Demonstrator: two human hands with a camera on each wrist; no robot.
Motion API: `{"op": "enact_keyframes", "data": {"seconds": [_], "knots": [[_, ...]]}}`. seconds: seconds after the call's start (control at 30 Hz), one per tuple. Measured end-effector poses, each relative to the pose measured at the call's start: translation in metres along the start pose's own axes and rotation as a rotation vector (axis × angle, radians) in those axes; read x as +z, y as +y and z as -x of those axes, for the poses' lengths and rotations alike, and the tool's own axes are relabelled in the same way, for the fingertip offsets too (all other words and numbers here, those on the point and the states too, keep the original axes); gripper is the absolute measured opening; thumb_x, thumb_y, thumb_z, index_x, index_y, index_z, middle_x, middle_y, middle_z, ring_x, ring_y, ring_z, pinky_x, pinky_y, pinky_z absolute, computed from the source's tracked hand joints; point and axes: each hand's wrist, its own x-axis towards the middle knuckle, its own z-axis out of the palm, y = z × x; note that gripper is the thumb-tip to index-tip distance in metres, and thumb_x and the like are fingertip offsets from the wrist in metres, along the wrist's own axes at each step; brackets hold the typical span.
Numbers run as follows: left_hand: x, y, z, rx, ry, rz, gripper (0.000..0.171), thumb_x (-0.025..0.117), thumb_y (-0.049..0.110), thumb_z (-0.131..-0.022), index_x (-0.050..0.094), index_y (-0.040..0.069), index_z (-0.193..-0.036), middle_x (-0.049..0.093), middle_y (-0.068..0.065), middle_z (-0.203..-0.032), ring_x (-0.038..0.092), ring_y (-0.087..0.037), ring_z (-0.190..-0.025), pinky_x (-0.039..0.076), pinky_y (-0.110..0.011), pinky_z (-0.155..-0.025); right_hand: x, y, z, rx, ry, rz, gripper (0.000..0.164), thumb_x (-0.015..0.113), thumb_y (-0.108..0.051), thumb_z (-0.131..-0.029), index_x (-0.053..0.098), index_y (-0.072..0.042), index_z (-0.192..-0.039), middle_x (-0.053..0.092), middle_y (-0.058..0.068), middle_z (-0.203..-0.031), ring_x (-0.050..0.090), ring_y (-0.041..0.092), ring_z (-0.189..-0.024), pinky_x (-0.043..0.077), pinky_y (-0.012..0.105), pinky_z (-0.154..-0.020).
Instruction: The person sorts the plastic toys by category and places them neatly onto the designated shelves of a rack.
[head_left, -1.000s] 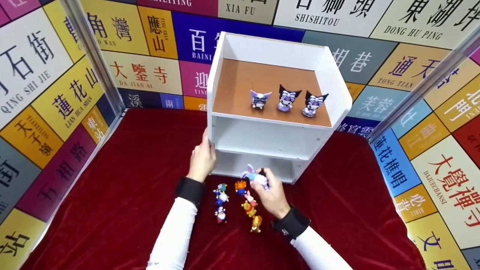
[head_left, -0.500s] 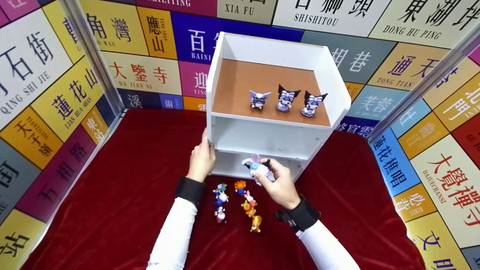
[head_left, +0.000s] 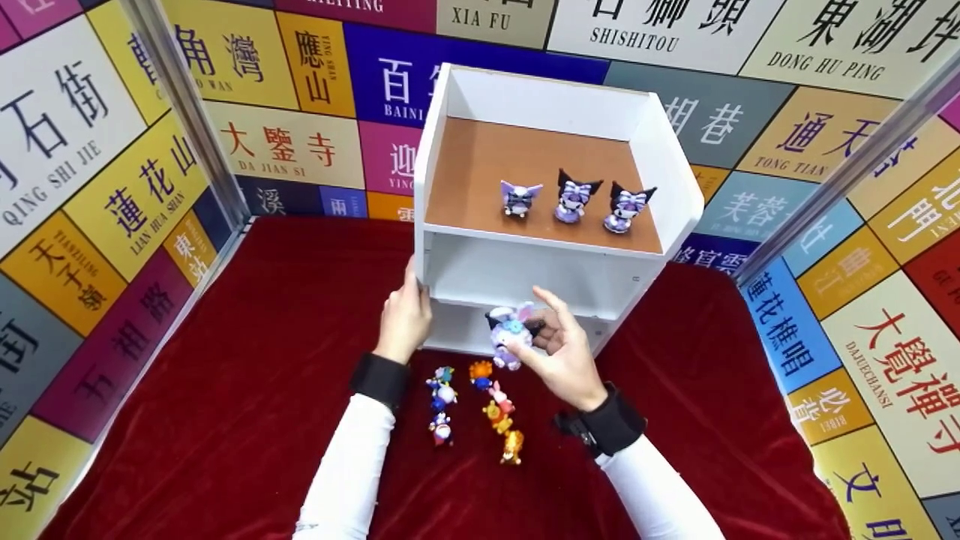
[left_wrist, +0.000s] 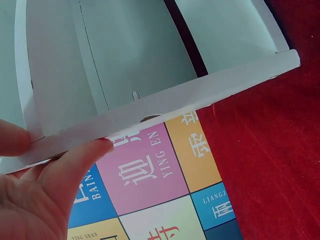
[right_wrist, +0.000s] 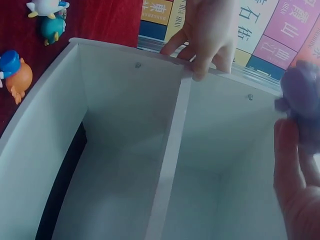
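A white shelf unit (head_left: 517, 274) with a brown top board stands on red cloth. My left hand (head_left: 405, 319) grips its left side panel, thumb and fingers on either face of the panel edge (left_wrist: 200, 92) in the left wrist view. In front of the lower shelf openings, my right hand (head_left: 566, 360) holds a purple-and-white figurine (head_left: 507, 341) with long rabbit ears and black side points. The thumb lies across its front and the index finger points up. In the right wrist view this figurine (right_wrist: 301, 92) is dark and blurred at the right edge.
Three purple figurines (head_left: 574, 201) stand along the top board's front. Below the shelf lie several small toys: an orange-and-blue one (head_left: 481, 374), a pink one (head_left: 499, 397), a yellow bear (head_left: 496, 418), a tiger-like one (head_left: 512, 448) and blue-and-white ones (head_left: 441, 430). Sign-covered walls (head_left: 285, 150) surround the cloth.
My right hand has risen from above the toys to the shelf openings, turning the figurine more upright, and its index finger has straightened. My left hand stays on the side panel.
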Motion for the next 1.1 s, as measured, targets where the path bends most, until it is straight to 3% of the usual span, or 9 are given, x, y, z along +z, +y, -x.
{"op": "enact_keyframes", "data": {"seconds": [0.13,0.27,0.37,0.53,0.63,0.73,0.83,0.93,1.1], "knots": [[0.001,0.000,0.000,0.014,0.016,-0.007,0.052,0.054,0.003,-0.099,0.038,0.001,-0.149,0.071,-0.029,-0.113,0.071,-0.048,-0.092,0.056,-0.059,-0.073,-0.002,-0.003,-0.003,-0.095,-0.057,-0.005,0.077,0.070,0.018,-0.079,0.034,0.012,-0.148,0.061,-0.005,-0.107,0.065,0.005,-0.089,0.056,0.019,-0.067],[0.001,0.000,-0.001,0.025,0.024,-0.014,0.051,0.053,0.003,-0.099,0.038,0.000,-0.148,0.071,-0.029,-0.111,0.071,-0.048,-0.089,0.056,-0.059,-0.072,-0.003,-0.013,-0.011,-0.199,-0.082,-0.029,0.064,0.068,0.020,-0.080,0.039,0.018,-0.137,0.060,-0.004,-0.112,0.064,0.005,-0.089,0.057,0.020,-0.064],[0.003,0.000,-0.001,0.026,0.021,-0.011,0.051,0.052,0.004,-0.100,0.038,0.000,-0.149,0.071,-0.029,-0.111,0.071,-0.048,-0.089,0.056,-0.059,-0.072,-0.006,-0.027,-0.021,-0.229,-0.084,-0.020,0.055,0.071,0.013,-0.083,0.041,0.021,-0.129,0.062,-0.002,-0.112,0.066,0.009,-0.088,0.059,0.023,-0.067],[0.003,-0.001,-0.001,0.024,0.013,-0.006,0.051,0.051,0.004,-0.101,0.036,0.000,-0.150,0.071,-0.029,-0.112,0.072,-0.048,-0.088,0.057,-0.057,-0.070,-0.013,-0.052,-0.047,-0.309,-0.081,0.033,0.058,0.074,0.010,-0.082,0.040,0.018,-0.128,0.067,0.013,-0.103,0.069,0.013,-0.086,0.061,0.029,-0.067],[0.001,-0.001,-0.001,0.019,0.010,-0.007,0.052,0.051,0.004,-0.101,0.036,0.001,-0.150,0.071,-0.029,-0.113,0.071,-0.048,-0.088,0.057,-0.058,-0.070,-0.015,-0.069,-0.065,-0.378,-0.068,0.084,0.061,0.072,0.016,-0.078,0.039,0.018,-0.130,0.066,0.023,-0.099,0.069,0.010,-0.088,0.061,0.028,-0.069],[0.000,0.000,-0.002,0.016,0.010,-0.005,0.052,0.051,0.004,-0.100,0.036,0.002,-0.151,0.071,-0.029,-0.113,0.071,-0.048,-0.089,0.057,-0.058,-0.071,-0.015,-0.085,-0.083,-0.425,-0.056,0.158,0.057,0.074,0.016,-0.076,0.046,0.016,-0.126,0.066,0.026,-0.098,0.068,0.008,-0.090,0.060,0.025,-0.076],[-0.002,0.000,-0.002,0.014,0.017,0.001,0.053,0.051,0.004,-0.100,0.036,0.002,-0.151,0.070,-0.029,-0.114,0.072,-0.048,-0.089,0.057,-0.058,-0.070,-0.015,-0.097,-0.101,-0.434,-0.048,0.253,0.053,0.079,0.008,-0.077,0.051,0.012,-0.122,0.069,0.022,-0.098,0.067,0.009,-0.086,0.056,0.022,-0.080],[-0.001,0.000,-0.001,0.014,0.023,0.003,0.053,0.050,0.003,-0.100,0.036,0.002,-0.151,0.070,-0.030,-0.113,0.072,-0.048,-0.087,0.057,-0.058,-0.069,-0.013,-0.103,-0.115,-0.406,-0.057,0.337,0.063,0.081,-0.002,-0.081,0.047,0.010,-0.132,0.072,0.018,-0.096,0.064,0.012,-0.083,0.053,0.022,-0.076],[0.001,0.000,0.000,0.020,0.010,-0.005,0.052,0.050,0.005,-0.101,0.036,0.001,-0.150,0.071,-0.030,-0.111,0.071,-0.048,-0.087,0.056,-0.059,-0.070,-0.012,-0.106,-0.131,-0.348,-0.073,0.386,0.064,0.079,-0.009,-0.085,0.047,0.008,-0.137,0.073,0.018,-0.098,0.063,0.016,-0.082,0.051,0.021,-0.072]]}}
